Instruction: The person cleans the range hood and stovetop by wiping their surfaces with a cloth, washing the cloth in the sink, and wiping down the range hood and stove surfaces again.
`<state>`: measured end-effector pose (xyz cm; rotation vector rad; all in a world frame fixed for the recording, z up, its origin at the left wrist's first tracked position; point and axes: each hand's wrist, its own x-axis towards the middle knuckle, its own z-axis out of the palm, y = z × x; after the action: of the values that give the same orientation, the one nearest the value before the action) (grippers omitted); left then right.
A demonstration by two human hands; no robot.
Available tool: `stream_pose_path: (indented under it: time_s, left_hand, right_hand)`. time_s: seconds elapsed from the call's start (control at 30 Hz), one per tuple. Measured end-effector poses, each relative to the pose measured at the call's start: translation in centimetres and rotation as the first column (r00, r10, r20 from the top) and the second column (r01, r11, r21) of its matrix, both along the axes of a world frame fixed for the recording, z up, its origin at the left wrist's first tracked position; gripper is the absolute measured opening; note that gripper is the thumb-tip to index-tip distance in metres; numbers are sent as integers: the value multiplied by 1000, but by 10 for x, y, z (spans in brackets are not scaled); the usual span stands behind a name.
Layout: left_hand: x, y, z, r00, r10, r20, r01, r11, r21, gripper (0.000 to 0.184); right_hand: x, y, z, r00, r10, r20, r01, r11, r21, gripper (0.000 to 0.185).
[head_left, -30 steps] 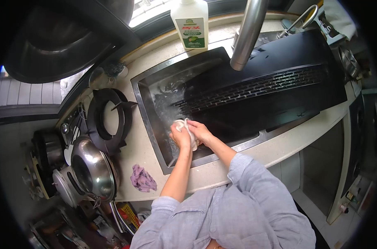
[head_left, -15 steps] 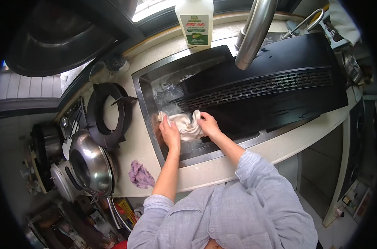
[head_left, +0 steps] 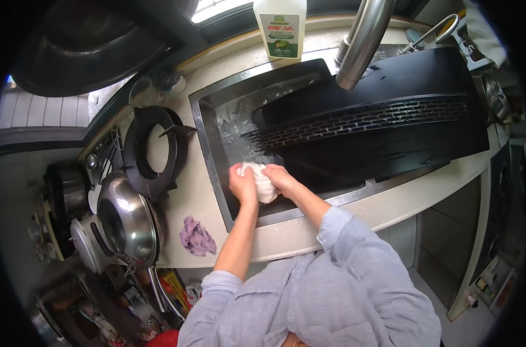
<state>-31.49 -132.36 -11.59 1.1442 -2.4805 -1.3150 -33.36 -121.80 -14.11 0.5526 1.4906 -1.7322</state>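
Observation:
A wet white cloth (head_left: 265, 186) is bunched between my two hands above the near left part of the metal sink (head_left: 207, 139). My left hand (head_left: 243, 184) is closed on its left side, and my right hand (head_left: 281, 180) grips the right side. Beneath and to the right, a large black panel with a slotted strip (head_left: 361, 124) lies slanted in the sink and over the counter, its left end down in the basin. Soapy water (head_left: 235, 124) shows at the basin's left. The cloth hides some of my fingertips.
A metal faucet (head_left: 364, 49) reaches over the panel. A white bottle (head_left: 281, 32) stands behind the sink. On the left counter are a black ring-shaped pan support (head_left: 137, 141), a steel wok (head_left: 144, 222) and a crumpled purple rag (head_left: 197, 236).
The white cloth was spread loosely between my hands and is now gathered into a compact bunch. My hands have come closer together. The view has shifted slightly.

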Motion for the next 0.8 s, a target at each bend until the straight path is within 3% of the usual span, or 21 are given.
stream_pose_path:
  time_s: [0.07, 0.1, 0.13, 0.2, 0.27, 0.33, 0.4, 0.47, 0.53, 0.6, 0.67, 0.7, 0.73, 0.8]
  left_hand:
    - [8, -24, -25, 999, -16, -41, 18, 998, 58, 33]
    - [12, -27, -34, 995, 69, -68, -54, 978, 204, 34]
    - [14, -29, -41, 984, 158, -88, -119, 930, 347, 35]
    - [13, -24, -32, 941, 336, -42, -251, 775, 579, 39]
    - [7, -3, 18, 873, 480, 88, -384, 563, 732, 44]
    - [6, 2, 34, 888, 458, 36, -330, 581, 744, 51]
    - [9, 0, 33, 884, 463, -57, -266, 600, 754, 53]
    - [15, -9, 45, 939, 325, 115, -302, 615, 728, 58]
    - [21, -16, 55, 944, 171, 283, -325, 638, 698, 64]
    - [34, -23, 40, 928, 177, 327, -366, 590, 720, 64]
    - [37, -21, 50, 923, 155, 352, -381, 486, 787, 60]
    - [36, -29, 40, 945, 95, 314, -328, 255, 910, 49]
    - [30, -28, 34, 947, 154, 282, -299, 99, 949, 46]
    - [25, -39, 9, 994, 73, 80, -73, -94, 993, 48]
  right_hand:
    - [-3, 12, 5, 960, 236, -153, -196, 951, 239, 34]
    - [-10, 23, 23, 892, 403, -205, -272, 840, 469, 39]
    - [-15, 32, 58, 849, 515, -120, -350, 718, 601, 38]
    - [0, 33, 61, 699, 626, -345, -149, 600, 786, 43]
    - [11, 28, 80, 456, 723, -519, -159, 640, 752, 57]
    - [19, 12, 76, 401, 705, -584, -250, 698, 671, 60]
    - [10, 2, 65, 465, 752, -467, -330, 637, 697, 44]
    - [6, -8, 31, 449, 837, -312, -428, 508, 748, 33]
    - [8, -13, 28, 431, 832, -350, -324, 504, 801, 25]
    - [14, -19, 35, 402, 837, -370, -269, 495, 826, 27]
    - [15, -11, 76, 470, 735, -489, -311, 656, 687, 36]
    - [16, -6, 90, 480, 672, -564, -316, 732, 604, 38]
    - [18, -1, 97, 490, 600, -632, -316, 798, 513, 41]
    - [24, 9, 107, 486, 479, -731, -415, 863, 289, 48]
